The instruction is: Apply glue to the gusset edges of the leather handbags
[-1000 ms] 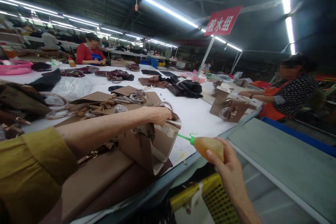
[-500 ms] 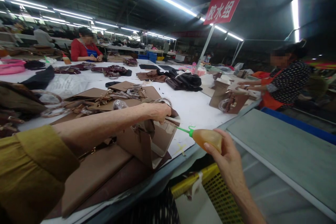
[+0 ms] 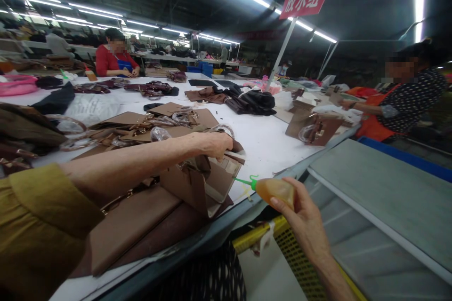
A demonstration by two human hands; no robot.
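A brown handbag [image 3: 183, 188] lies tipped at the table's near edge, its open side facing right. My left hand [image 3: 219, 145] is closed on the upper edge of this handbag; the fingertips are partly hidden. In my right hand [image 3: 304, 214] is a squeeze bottle [image 3: 272, 191] of amber liquid, gripped around its body. Its thin green nozzle [image 3: 245, 182] points left, with the tip at the handbag's open side. Whether the tip touches the bag, I cannot tell. Flat brown pieces [image 3: 136, 228] lie beneath the handbag.
More brown bags [image 3: 169, 120] with wrapped handles cover the white table [image 3: 261, 136] beyond my left arm. A yellow crate [image 3: 289, 244] stands below the edge, and a grey board [image 3: 381, 193] is at right. Co-workers sit across [image 3: 115, 56] and at right [image 3: 406, 89].
The bottle's nozzle has shifted slightly left and down along the handbag's open side. My left hand keeps its hold on the bag's edge. The camera view has tilted a little.
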